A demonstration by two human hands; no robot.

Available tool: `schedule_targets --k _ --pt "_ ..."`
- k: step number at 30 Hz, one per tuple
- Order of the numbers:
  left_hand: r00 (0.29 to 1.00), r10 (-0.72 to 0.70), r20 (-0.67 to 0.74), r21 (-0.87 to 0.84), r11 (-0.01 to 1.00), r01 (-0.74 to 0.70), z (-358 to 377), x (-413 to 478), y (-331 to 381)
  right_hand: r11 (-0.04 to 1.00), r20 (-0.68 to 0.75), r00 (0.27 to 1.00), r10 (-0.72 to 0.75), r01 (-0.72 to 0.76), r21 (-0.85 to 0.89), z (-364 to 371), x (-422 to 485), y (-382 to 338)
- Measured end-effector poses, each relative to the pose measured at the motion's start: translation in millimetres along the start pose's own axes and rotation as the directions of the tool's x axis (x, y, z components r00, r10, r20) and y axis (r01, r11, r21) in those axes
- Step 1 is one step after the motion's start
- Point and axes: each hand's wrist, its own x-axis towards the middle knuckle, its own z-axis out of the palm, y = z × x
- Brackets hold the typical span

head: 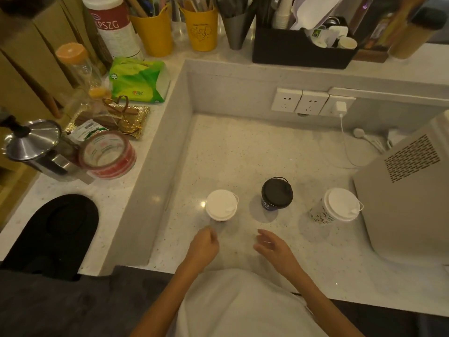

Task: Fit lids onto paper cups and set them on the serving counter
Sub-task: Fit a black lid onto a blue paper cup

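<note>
Three lidded paper cups stand on the lower speckled worktop [243, 154]. A cup with a white lid [221, 205] is on the left, a dark blue cup with a black lid [277, 193] in the middle, and a patterned cup with a white lid [339, 205] on the right. My left hand [203, 246] hovers just below the left cup, fingers curled in, holding nothing. My right hand [273, 244] hovers beside it with fingers loosely apart, empty, below the black-lidded cup.
A raised counter [116, 198] wraps the left and back, holding a tape roll [107, 154], a metal French press [36, 147], a tissue pack [139, 80], yellow utensil cups [153, 32] and a black organiser [301, 48]. A white appliance [408, 190] stands at right, below wall sockets [311, 102].
</note>
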Motion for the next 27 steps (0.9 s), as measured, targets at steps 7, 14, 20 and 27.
schedule_targets --k 7,14,20,27 --pt "0.936 0.111 0.334 -0.139 0.988 -0.067 67 2 77 0.98 -0.192 0.981 0.033 0.005 0.198 -59 -11 18" --pt "0.947 0.293 0.133 -0.329 0.914 -0.237 67 25 138 0.963 -0.206 0.971 -0.121 0.165 0.213 -76 25 -12" --pt "0.838 0.545 -0.031 -0.462 0.735 -0.495 42 31 184 0.898 -0.359 0.879 -0.313 0.397 0.191 -92 28 -72" --pt "0.768 0.56 -0.311 -0.523 0.574 -0.63 -70 28 274 0.748 -0.375 0.697 -0.611 0.663 0.014 -146 0 -229"
